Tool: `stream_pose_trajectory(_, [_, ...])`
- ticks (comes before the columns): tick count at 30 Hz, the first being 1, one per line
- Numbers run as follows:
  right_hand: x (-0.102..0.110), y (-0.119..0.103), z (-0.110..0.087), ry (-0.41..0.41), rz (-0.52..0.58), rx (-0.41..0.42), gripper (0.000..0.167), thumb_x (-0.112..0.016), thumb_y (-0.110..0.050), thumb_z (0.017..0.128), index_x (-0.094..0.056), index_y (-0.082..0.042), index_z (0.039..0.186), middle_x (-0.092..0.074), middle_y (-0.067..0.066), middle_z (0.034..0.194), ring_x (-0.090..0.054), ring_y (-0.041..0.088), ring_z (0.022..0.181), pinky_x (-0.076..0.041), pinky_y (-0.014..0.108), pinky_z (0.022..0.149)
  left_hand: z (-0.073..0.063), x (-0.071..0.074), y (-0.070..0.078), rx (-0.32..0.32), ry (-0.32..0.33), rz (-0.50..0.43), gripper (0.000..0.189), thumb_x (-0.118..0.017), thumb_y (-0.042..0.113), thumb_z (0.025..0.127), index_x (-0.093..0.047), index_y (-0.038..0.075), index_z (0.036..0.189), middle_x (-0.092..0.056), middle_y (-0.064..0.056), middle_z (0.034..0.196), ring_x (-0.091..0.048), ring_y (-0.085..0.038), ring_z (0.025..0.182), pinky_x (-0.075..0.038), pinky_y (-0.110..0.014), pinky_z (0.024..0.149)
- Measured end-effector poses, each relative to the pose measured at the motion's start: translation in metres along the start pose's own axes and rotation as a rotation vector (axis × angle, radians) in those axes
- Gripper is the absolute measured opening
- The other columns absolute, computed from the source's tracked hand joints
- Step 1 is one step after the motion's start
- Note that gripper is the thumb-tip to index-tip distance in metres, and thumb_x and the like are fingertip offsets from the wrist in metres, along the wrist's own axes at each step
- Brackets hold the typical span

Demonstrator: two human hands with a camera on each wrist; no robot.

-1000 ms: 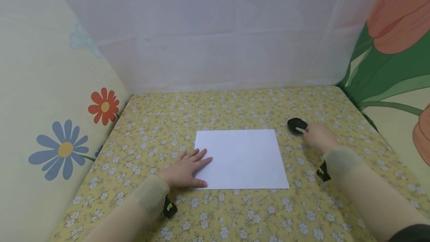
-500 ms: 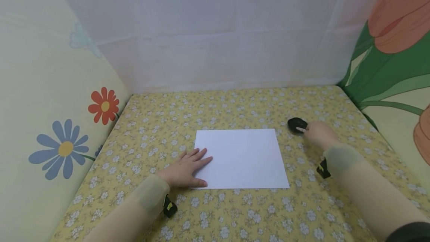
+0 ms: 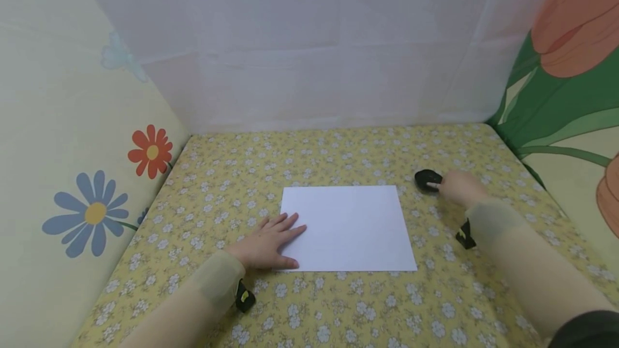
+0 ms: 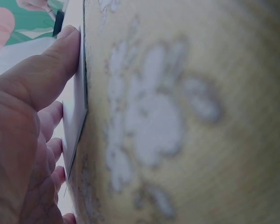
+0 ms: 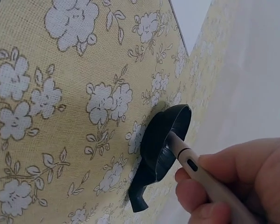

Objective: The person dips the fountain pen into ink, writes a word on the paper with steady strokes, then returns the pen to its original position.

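Observation:
My left hand (image 3: 266, 245) lies with fingers spread and straight on the left edge of a white sheet of paper (image 3: 355, 230). In the left wrist view its thumb (image 4: 51, 65) rests on the sheet's near edge. To the right of the paper, my right hand (image 3: 461, 189) pinches a pale pen (image 5: 207, 184) with a dark ring and a small dark slot on its barrel. The pen's front end reaches into a small black dish (image 5: 154, 140) with a curved tail, and its tip is hidden inside. From the head view the dish (image 3: 426, 179) appears as a dark oval.
A yellow flowered cloth (image 3: 338, 160) covers the table. White fabric (image 3: 338, 42) hangs behind it, and painted flower panels (image 3: 94, 214) flank both sides. Each wrist bears a pale band with a black camera piece (image 3: 245, 297).
The right wrist has risen slightly and the pen lies a little flatter at the dish. The left hand, the paper and the dish stay in place.

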State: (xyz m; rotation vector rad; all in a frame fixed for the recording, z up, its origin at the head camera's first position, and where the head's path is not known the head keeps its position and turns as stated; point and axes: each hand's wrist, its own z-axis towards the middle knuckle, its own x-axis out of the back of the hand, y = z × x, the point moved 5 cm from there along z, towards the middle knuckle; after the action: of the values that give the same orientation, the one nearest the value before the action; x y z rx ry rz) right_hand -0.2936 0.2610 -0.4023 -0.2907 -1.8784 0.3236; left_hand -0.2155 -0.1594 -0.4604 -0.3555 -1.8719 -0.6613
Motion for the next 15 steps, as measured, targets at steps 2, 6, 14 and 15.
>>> stream_pose_trajectory(2, [-0.0002, -0.0006, -0.0007, -0.001, -0.005, 0.001, 0.035, -0.04, -0.01, 0.099, -0.064, 0.001, 0.076, -0.056, 0.008, 0.067, -0.038, 0.013, 0.049, -0.036, 0.026, 0.045, 0.0, -0.0001, -0.0001, -0.003, -0.001, -0.001, 0.088, -0.057, 0.068, 0.082, -0.023, 0.03, 0.154, -0.004, 0.001, 0.161, -0.002, -0.026, 0.147, -0.002, -0.055, 0.115])
stream_pose_trajectory(6, [-0.0008, -0.0007, -0.0015, 0.014, -0.02, 0.02, 0.041, -0.042, -0.011, 0.099, -0.051, -0.009, 0.059, -0.045, 0.002, 0.056, -0.035, 0.012, 0.047, -0.035, 0.027, 0.046, 0.0, -0.0005, -0.0006, -0.007, -0.001, -0.005, 0.088, -0.057, 0.069, 0.082, -0.023, 0.03, 0.154, -0.004, 0.001, 0.161, -0.002, -0.026, 0.147, -0.002, -0.055, 0.116])
stream_pose_trajectory(14, [-0.0013, 0.0068, -0.0012, 0.031, 0.041, 0.02, 0.032, -0.045, -0.008, 0.092, -0.039, -0.013, 0.061, -0.031, -0.003, 0.053, -0.028, 0.01, 0.045, -0.032, 0.026, 0.045, 0.0002, -0.001, -0.0013, -0.008, 0.004, -0.002, 0.088, -0.057, 0.068, 0.082, -0.023, 0.03, 0.154, -0.005, 0.0, 0.161, -0.002, -0.026, 0.147, -0.002, -0.055, 0.115])
stream_pose_trajectory(15, [-0.0012, 0.0076, -0.0013, 0.026, 0.049, 0.017, 0.029, -0.045, -0.008, 0.091, -0.04, -0.012, 0.063, -0.032, -0.003, 0.054, -0.028, 0.01, 0.045, -0.031, 0.026, 0.045, 0.0001, -0.0009, -0.0013, -0.009, 0.005, -0.001, 0.088, -0.057, 0.068, 0.083, -0.023, 0.03, 0.154, -0.005, 0.0, 0.161, -0.002, -0.026, 0.147, -0.002, -0.055, 0.115])
